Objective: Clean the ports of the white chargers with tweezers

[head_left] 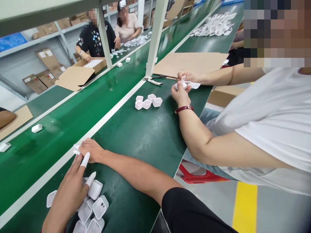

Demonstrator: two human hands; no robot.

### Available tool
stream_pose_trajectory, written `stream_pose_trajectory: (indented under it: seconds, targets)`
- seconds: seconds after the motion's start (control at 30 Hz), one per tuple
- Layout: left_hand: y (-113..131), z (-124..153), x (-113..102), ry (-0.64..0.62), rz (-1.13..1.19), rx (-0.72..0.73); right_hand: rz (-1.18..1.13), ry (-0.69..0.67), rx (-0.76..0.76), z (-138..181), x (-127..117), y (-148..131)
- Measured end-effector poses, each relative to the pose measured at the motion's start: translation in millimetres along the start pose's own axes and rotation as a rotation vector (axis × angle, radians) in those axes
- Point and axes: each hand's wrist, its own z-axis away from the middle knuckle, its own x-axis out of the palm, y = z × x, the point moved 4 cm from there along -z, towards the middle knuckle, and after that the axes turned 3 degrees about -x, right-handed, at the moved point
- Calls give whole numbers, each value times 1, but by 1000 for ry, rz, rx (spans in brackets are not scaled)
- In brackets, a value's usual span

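Left hand (73,191) lies palm-down on a cluster of small white square plastic shells (93,207) at the near edge of the dark green matte surface (145,136), white finger cots on index and middle fingertips; its grip is loose, fingers spread over the shells, touching one but not closed round any. Right hand (91,150) reaches across to the white dividing strip (109,116), fingers curled down onto the strip beside the conveyor belt (60,123); something small and white shows at its fingertips, cannot tell if the grip is closed on it. Further up the surface sits a second group of four white plastic shells (147,102), well apart from both hands. A co-worker in a white t-shirt (274,123) with a dark red wrist strap (184,109) holds a white piece in both hands (183,85) over the surface. Flat brown cardboard sheet (191,63) lies behind them. Two loose white parts (37,128) sit on the belt. Two more people work by an open cardboard box (93,64) at the far side.
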Motion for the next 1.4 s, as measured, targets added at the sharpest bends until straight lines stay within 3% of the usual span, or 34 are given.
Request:
stream_pose_trajectory:
  seconds: [0.13,0.3,0.47,0.63,0.9,1.07,1.4]
  targets:
    - [0,1,0,-19,26,-1,41,7,-54,1,-1,-1]
    - [6,0,-3,-22,21,-15,-109,-71,97,0,7,8]
    - [8,1,-5,-44,24,-16,-139,-46,162,-2,8,13]
    - [8,2,-5,-138,33,-33,-135,-67,130,-3,8,13]
    - [28,-2,-15,-248,27,-110,-157,-94,126,2,5,12]
    - [35,0,-20,-198,-14,-68,-154,-108,181,-1,10,12]
    - [37,5,-24,-247,-77,-80,-147,-137,224,-1,19,8]
